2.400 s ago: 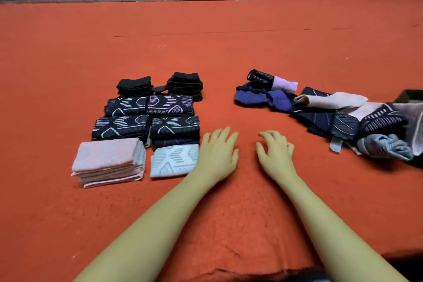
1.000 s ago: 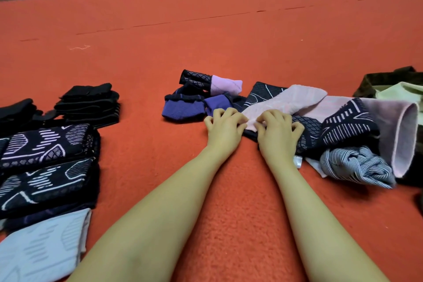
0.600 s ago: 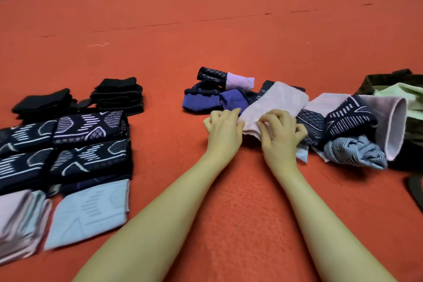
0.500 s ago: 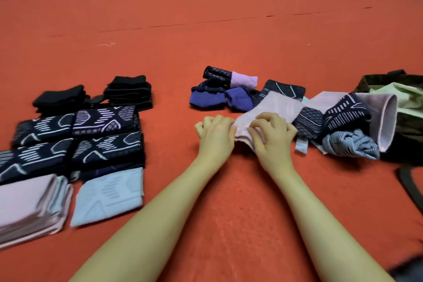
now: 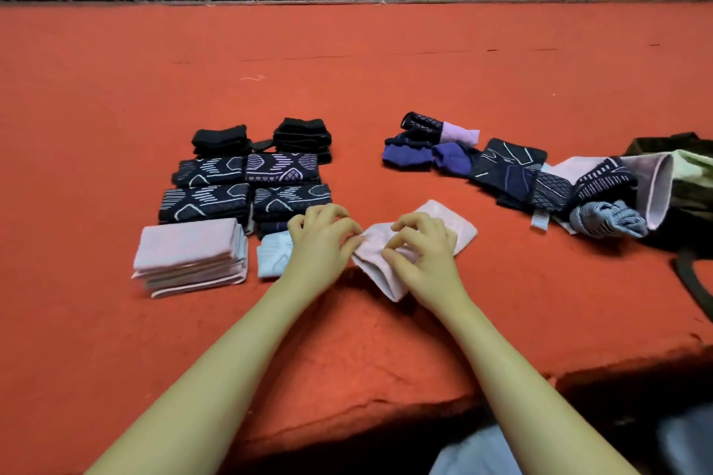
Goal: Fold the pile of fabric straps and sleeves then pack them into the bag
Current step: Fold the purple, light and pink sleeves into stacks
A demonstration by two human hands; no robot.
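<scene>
Between the folded stacks (image 5: 247,200) and the loose pile (image 5: 540,181), a pink sleeve (image 5: 416,243) lies flat on the red bench (image 5: 347,69), just in front of the person. Both hands sit on it: the left hand (image 5: 322,243) pinches its near-left corner with curled fingers, and the right hand (image 5: 422,251) pinches the cloth near its middle, fingers bent.

Judging by the layout, the folding looks more than half done. Left of the pink sleeve stand neat stacks: black ones farthest back, dark patterned ones in the middle, a pink stack and a pale blue piece nearest. To the right of the sleeve the loose pile still holds blue, dark patterned, pink and striped pieces, unfolded. The bag (image 5: 686,181) lies at the far right beside that pile, and nothing folded appears packed yet.

The pink sleeve looks thin, soft and limp, slightly creased, lying at an angle.
</scene>
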